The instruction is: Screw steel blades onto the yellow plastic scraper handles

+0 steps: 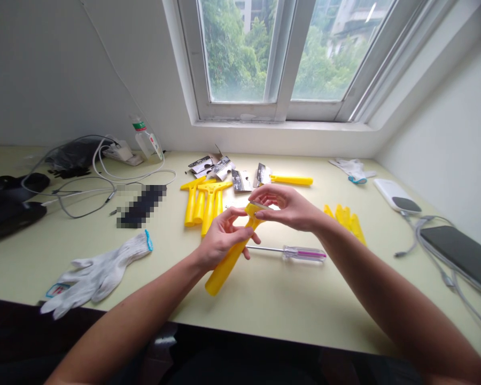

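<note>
My left hand (223, 238) is closed round the handle of a yellow scraper (226, 270), held tilted above the table with its head up and away from me. At the head, my right hand (286, 207) pinches a thin, light metal plate (262, 205) lying along the scraper's top edge. The fingers partly hide the head and plate. Just beyond my left hand, a screwdriver (304, 253) with a clear and purple handle lies on the table, its shaft pointing left. Several more yellow scrapers (209, 200) lie behind my hands.
Printed cards (241, 181) and another yellow tool (292, 180) lie toward the window. A white work glove (100, 270) is at left, a yellow glove (347, 222) at right. Cables, a bottle (146, 140), a power bank (396, 195) and a dark phone (460, 256) line the sides.
</note>
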`<state>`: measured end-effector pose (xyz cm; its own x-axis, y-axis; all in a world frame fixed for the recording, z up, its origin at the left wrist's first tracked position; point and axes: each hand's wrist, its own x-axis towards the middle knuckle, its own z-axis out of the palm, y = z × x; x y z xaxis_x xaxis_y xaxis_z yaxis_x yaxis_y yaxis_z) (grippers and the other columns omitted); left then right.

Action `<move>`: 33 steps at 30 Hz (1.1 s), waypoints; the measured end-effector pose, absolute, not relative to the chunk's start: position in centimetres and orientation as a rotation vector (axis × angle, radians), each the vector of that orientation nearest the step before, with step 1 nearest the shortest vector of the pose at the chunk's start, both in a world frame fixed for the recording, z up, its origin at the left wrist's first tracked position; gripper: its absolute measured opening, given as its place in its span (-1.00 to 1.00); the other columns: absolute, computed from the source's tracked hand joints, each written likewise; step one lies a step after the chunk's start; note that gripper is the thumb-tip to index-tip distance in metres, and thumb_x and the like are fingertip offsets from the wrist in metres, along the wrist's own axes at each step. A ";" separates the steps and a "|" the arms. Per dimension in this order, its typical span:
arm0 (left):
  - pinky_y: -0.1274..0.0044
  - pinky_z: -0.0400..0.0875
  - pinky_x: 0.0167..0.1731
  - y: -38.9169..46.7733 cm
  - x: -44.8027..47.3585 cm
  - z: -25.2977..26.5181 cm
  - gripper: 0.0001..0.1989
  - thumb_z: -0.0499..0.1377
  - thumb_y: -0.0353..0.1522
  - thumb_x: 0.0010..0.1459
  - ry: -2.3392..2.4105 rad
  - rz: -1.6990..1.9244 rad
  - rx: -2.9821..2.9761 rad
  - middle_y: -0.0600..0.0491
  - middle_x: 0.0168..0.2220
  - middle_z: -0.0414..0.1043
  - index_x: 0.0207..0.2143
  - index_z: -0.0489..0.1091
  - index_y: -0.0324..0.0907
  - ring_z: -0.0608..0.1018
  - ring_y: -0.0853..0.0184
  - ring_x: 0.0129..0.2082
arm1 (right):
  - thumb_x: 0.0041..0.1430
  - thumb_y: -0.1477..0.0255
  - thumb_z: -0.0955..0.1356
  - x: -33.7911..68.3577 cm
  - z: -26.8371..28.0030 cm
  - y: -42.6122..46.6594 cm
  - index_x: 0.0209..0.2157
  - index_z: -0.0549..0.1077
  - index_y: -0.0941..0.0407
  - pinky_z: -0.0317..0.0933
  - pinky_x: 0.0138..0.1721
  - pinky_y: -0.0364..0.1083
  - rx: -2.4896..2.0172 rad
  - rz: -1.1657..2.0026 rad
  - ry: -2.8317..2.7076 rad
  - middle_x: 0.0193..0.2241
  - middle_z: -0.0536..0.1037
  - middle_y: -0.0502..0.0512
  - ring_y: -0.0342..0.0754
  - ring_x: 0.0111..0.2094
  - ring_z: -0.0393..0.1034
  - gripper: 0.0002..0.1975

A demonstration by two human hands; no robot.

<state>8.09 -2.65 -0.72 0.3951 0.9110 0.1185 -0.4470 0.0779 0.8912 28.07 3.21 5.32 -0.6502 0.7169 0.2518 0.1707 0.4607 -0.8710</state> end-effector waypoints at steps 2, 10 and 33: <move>0.55 0.55 -0.64 -2.6 8.1 -0.7 -0.71 0.33 -0.39 0.11 0.553 1.096 1.045 -0.03 0.13 0.30 -0.15 0.31 -0.12 0.64 0.26 -0.35 | 0.10 0.26 0.46 27.9 5.1 3.2 -0.10 0.48 0.07 0.34 -0.11 -0.02 -0.761 1.106 -2.119 -0.24 0.53 0.05 -0.06 -0.19 0.44 -0.66; 0.57 0.53 -0.67 -2.2 7.9 -0.6 -0.63 0.35 -0.35 0.07 0.643 1.128 0.952 0.01 0.01 0.33 -0.12 0.29 -0.12 0.62 0.30 -0.36 | 0.19 0.23 0.38 28.3 4.9 2.6 0.05 0.37 0.03 0.35 0.01 0.05 -0.922 0.824 -2.140 0.01 0.49 0.12 0.01 -0.01 0.42 -0.59; 0.59 0.50 -0.66 -0.7 6.5 -0.2 -0.59 0.36 -0.33 0.03 0.750 1.324 0.862 -0.02 -0.05 0.33 -0.11 0.29 -0.16 0.61 0.29 -0.33 | 0.21 0.21 0.37 42.9 2.1 -3.0 0.02 0.46 -0.03 0.52 -0.28 0.04 -1.338 0.664 -2.016 -0.15 0.62 0.16 0.11 -0.23 0.58 -0.65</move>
<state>6.52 -0.67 -0.21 0.1088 0.9939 0.0175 -0.4961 0.0390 0.8674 42.93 -3.04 2.12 -0.2930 0.9304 0.2202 0.6178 0.3600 -0.6990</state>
